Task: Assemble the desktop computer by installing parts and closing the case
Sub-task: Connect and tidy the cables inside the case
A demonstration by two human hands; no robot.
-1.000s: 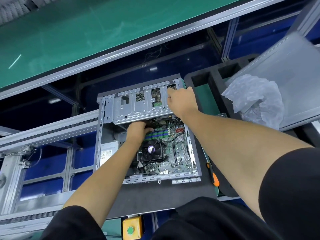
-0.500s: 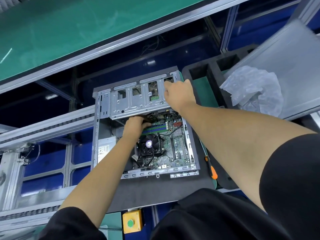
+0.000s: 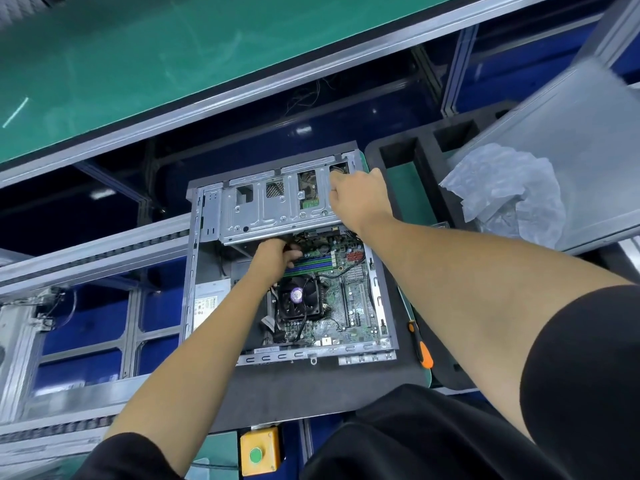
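Head view: the open grey metal computer case (image 3: 384, 306) is lying on the dark mat, its silver drive cage (image 3: 270, 209) hinged up. The right hand (image 3: 360, 199) is curling over the cage's far right corner, while the left hand (image 3: 273, 258) is gripping its near edge, tight above the green motherboard (image 3: 349, 299).

Open grey computer case (image 3: 387, 296) of bare, dull sheet metal; perforated silver drive cage (image 3: 277, 211) of brighter stamped steel. Green motherboard (image 3: 349, 299), glossy. Black fan (image 3: 298, 301), matt plastic. Black foam tray (image 3: 424, 168), matt, porous. Crumpled translucent plastic wrap (image 3: 509, 192), shiny.
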